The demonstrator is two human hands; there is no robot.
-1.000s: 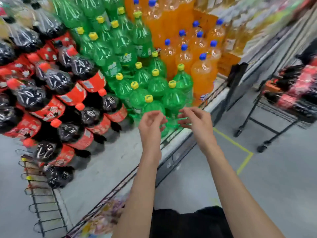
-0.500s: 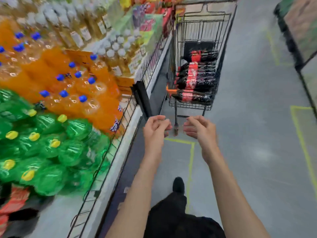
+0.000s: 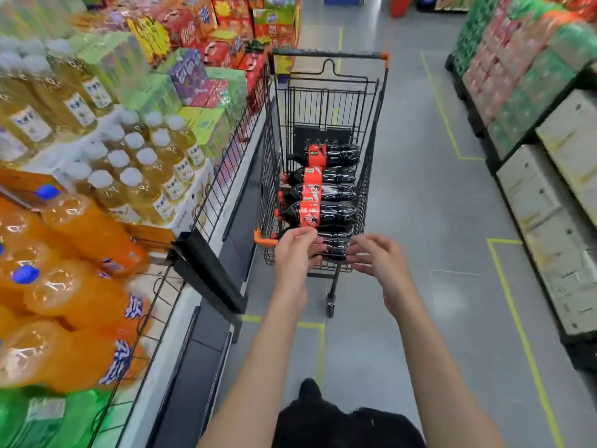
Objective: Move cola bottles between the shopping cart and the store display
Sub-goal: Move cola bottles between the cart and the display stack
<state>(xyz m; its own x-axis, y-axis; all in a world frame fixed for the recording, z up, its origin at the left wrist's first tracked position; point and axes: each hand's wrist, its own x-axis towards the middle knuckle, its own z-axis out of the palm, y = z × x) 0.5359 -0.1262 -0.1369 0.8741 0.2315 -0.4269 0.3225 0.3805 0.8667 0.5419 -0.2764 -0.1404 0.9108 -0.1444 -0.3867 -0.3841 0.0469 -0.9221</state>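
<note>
A black wire shopping cart (image 3: 374, 101) stands in the aisle straight ahead. Several cola bottles (image 3: 326, 192) with red labels lie stacked on their sides inside it. My left hand (image 3: 295, 253) and my right hand (image 3: 379, 258) are stretched out side by side just in front of the cart's near end, at the height of the lowest bottles. Both hands hold nothing, and their fingers are loosely bent. The nearest bottle is partly hidden behind my fingers. The cola part of the store display is out of view.
The store display's wire fence (image 3: 206, 202) runs along my left, holding orange soda bottles (image 3: 74, 286), yellow drink bottles (image 3: 145, 176) and green bottles (image 3: 38, 418). Stacked cases (image 3: 529, 79) line the right side. Grey floor with yellow lines (image 3: 517, 318) lies between.
My view has swung from the display's cola and green bottles round to the cart. The cart is now closer, and both empty hands have reached its near end.
</note>
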